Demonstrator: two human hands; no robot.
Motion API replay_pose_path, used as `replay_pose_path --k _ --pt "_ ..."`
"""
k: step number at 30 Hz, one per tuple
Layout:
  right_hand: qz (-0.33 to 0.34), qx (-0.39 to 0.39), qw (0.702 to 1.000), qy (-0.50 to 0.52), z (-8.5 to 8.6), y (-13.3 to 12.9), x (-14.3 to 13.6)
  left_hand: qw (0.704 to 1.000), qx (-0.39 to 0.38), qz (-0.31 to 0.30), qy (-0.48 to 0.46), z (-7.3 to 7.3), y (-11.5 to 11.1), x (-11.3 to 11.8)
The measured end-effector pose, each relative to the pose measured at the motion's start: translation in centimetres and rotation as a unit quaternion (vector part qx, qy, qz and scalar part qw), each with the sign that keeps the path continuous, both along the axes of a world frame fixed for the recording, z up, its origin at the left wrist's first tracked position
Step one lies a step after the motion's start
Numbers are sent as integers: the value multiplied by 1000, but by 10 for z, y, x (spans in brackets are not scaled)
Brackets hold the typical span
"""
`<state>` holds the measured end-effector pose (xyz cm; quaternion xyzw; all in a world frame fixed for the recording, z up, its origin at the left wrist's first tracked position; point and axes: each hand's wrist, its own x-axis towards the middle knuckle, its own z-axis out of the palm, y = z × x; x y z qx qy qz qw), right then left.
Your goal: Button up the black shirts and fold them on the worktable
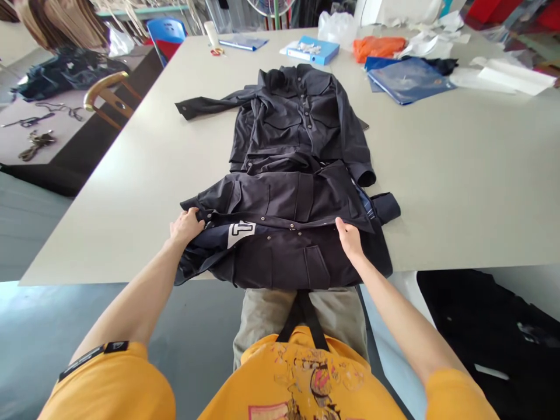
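A dark jacket [280, 198] lies sideways along the table's near edge, its front partly unfastened. Through the gap show a dark blue lining and a white patch with a large letter. My left hand [187, 226] grips the front edge at the jacket's left end, fingers curled over the cloth. Toward the right end, my right hand [349, 236] pinches the same snap-button edge between thumb and fingers. Just beyond lies a second dark jacket [301, 111], front up, with one sleeve stretched left and the other down its right side.
The pale table [459, 192] carries a blue box file [312, 51], blue plastic folders [409, 80], an orange bag [378, 48] and scissors [217, 52] at the back. A wooden chair [109, 96] stands left; dark cloth [490, 326] lies below right.
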<state>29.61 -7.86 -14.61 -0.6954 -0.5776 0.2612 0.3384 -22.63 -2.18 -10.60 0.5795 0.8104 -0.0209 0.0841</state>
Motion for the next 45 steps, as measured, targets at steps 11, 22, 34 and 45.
replay_pose_path --k 11,22,34,45 --pt "-58 46 992 -104 -30 5 5 979 -10 -200 -45 53 -76 118" --pt "-150 91 977 -123 -44 -4 8 967 -111 -96 -206 104 -83 61" --pt "-131 113 972 -160 -45 -4 16 953 -76 -281 -79 55 -28 52" --pt "-124 107 972 -168 -42 -4 39 957 -59 -218 -183 39 -120 54"
